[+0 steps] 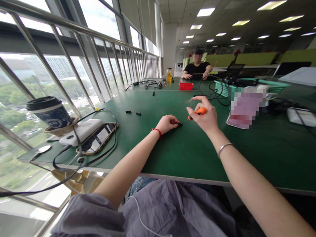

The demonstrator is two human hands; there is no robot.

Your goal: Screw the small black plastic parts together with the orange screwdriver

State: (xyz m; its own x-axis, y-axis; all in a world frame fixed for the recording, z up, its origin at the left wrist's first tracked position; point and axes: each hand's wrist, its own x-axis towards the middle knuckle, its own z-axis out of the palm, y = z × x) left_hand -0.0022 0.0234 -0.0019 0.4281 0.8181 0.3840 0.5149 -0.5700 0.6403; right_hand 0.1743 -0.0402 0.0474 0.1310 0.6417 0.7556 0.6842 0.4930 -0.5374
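Observation:
My right hand (204, 116) is closed around an orange-handled screwdriver (197, 112), whose thin shaft slants down to the left. The tip meets a small dark part pinched in my left hand (166, 123), which rests on the green table (172, 150). The part is mostly hidden by my fingers. Two small black pieces (133, 112) lie on the table to the left of my left hand.
At the left edge stand a lidded paper cup (50, 113), a white power bank (81, 131), a phone (99, 141) and cables. A red tray (186, 86), a yellow bottle (169, 75) and a seated person (197, 68) are at the far end. Cables and a white box (303, 116) lie right.

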